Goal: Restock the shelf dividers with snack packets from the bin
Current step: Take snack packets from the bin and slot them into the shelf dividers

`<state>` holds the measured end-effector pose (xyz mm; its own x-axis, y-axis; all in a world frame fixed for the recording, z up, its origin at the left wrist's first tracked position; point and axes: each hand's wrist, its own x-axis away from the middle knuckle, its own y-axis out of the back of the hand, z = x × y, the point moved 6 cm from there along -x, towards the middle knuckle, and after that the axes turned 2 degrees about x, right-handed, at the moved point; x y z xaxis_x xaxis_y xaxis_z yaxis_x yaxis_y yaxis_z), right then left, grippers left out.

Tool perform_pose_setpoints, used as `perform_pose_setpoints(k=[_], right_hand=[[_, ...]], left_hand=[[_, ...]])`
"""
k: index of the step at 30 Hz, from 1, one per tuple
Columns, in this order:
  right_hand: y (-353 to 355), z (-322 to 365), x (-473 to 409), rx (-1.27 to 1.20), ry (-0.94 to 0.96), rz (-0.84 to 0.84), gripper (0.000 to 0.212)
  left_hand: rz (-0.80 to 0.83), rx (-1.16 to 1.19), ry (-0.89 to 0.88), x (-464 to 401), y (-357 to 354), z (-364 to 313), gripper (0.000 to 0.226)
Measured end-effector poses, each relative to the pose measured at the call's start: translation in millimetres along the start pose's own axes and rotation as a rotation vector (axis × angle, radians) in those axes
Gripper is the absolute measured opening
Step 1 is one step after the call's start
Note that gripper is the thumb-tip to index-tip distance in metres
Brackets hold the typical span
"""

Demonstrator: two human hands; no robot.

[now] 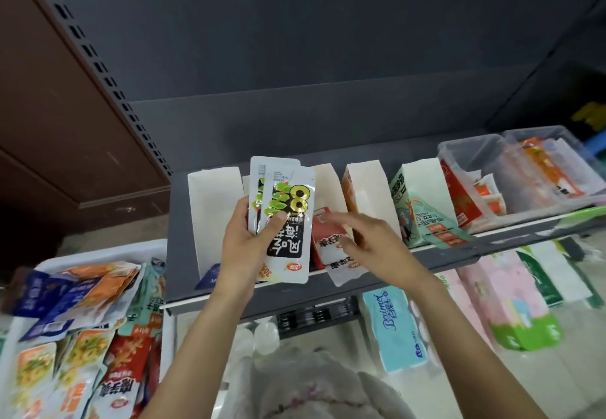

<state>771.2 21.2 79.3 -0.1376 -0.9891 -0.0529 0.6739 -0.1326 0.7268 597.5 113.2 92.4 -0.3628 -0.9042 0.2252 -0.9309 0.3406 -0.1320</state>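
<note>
Down at lower left, glossy foil packets are heaped in the white bin (98, 248). Higher up, a fanned stack of white-and-black packets (285, 218) is pinched flat in the left hand (244, 241); slick film could be let slide. The right hand (370, 238), blurred, fingers loosely spread, is kept over red packets (331, 244), which could be knocked askew. Beyond, stiff white card dividers (370, 189) are ranged along the shelf.

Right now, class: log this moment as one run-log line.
left hand: grips black-and-white packets | right hand: open over red packets | bin: stocked
</note>
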Motion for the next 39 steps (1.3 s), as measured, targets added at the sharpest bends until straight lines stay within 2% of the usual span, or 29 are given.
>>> perform_pose_setpoints(k=[2,4,6,9,11,14,17,20,22,24,29,32,34,36,39], right_hand=[[18,28,4,0.082,0.108,-0.196,0.062],[13,47,7,0.32,0.262,-0.223,0.067],[3,50,11,0.446,0.407,-0.251,0.056],[8,44,18,0.405,0.49,-0.354,0.029],[15,41,21,0.361,0.501,-0.374,0.033],[24,37,25,0.272,0.504,-0.354,0.036],[45,27,29,0.091,0.374,-0.45,0.041],[68,18,35,-0.211,0.045,-0.622,0.019],[67,8,33,-0.504,-0.135,-0.618,0.013],[62,4,29,-0.681,-0.221,-0.554,0.015],[45,11,22,-0.804,-0.293,-0.434,0.024],[40,13,21,-0.833,-0.331,-0.404,0.025],[38,14,18,-0.849,-0.334,-0.368,0.024],[35,22,14,-0.851,-0.317,-0.318,0.023],[31,31,7,-0.844,-0.301,-0.283,0.022]], left_hand=[[0.012,-0.002,0.009,2,-12,3,0.028],[0.008,0.028,0.033,2,-22,7,0.028],[0.015,0.066,0.081,3,-31,11,0.026],[0.083,0.177,0.168,7,-39,12,0.019],[0.133,0.199,0.176,10,-39,11,0.022],[0.116,0.157,0.108,9,-31,6,0.026],[0.051,0.178,0.067,7,-18,0,0.027],[0.005,0.163,0.027,6,-6,-5,0.028],[-0.02,0.16,0.003,7,-2,-8,0.026],[-0.032,0.141,-0.013,8,-2,-9,0.026],[-0.036,0.089,-0.036,12,-2,-12,0.026],[-0.058,0.13,-0.029,13,0,-13,0.04],[-0.048,0.122,-0.035,14,0,-15,0.033],[-0.005,-0.015,-0.113,13,-3,-23,0.019],[0.101,-0.224,-0.213,15,-10,-30,0.017]])
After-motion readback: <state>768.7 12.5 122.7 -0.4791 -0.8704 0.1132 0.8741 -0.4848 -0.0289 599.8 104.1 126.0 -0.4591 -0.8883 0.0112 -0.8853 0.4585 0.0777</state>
